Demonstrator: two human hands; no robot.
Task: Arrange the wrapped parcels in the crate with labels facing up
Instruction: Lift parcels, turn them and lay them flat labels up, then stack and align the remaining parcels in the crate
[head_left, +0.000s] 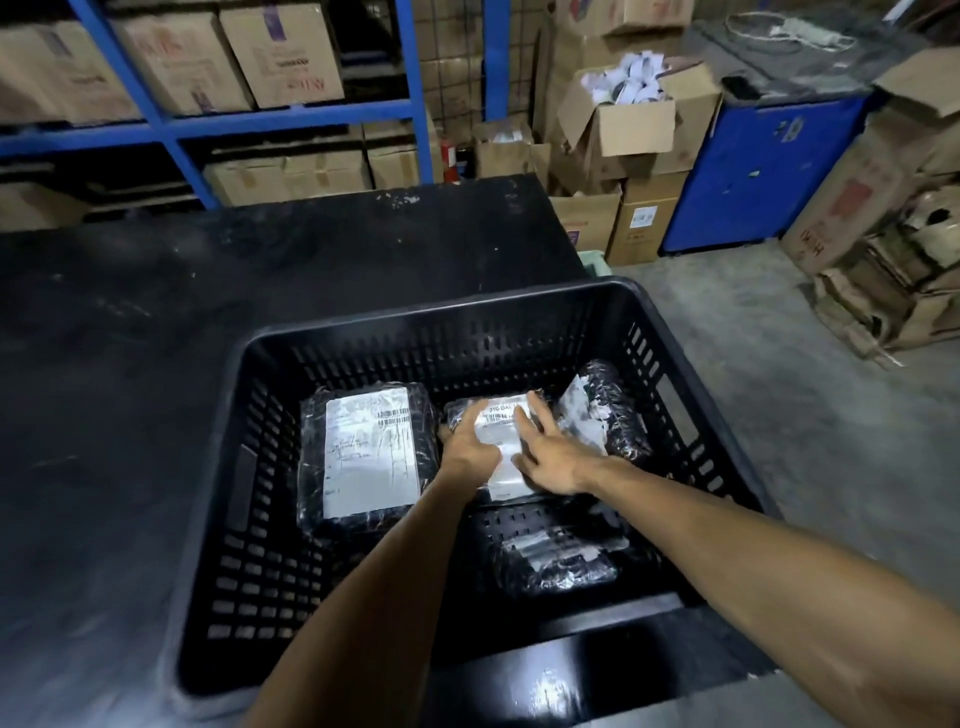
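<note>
A black slatted crate (332, 332) stands on a dark table. Inside it lie several black-wrapped parcels. A large one (363, 452) on the left lies flat with its white label up. A middle parcel (501, 431) also shows its label. My left hand (465, 441) grips its left edge, and my right hand (545, 457) rests spread on its label. A third parcel (608, 410) leans tilted against the right wall with its label showing. A fourth (561, 561) lies near the front, its label partly visible.
The dark table (156, 338) stretches left and behind the crate. Blue shelving (171, 124) with cardboard boxes stands at the back. Stacked cartons (634, 156), a blue cabinet (763, 171) and flattened cardboard (893, 270) crowd the right, beside a grey concrete floor.
</note>
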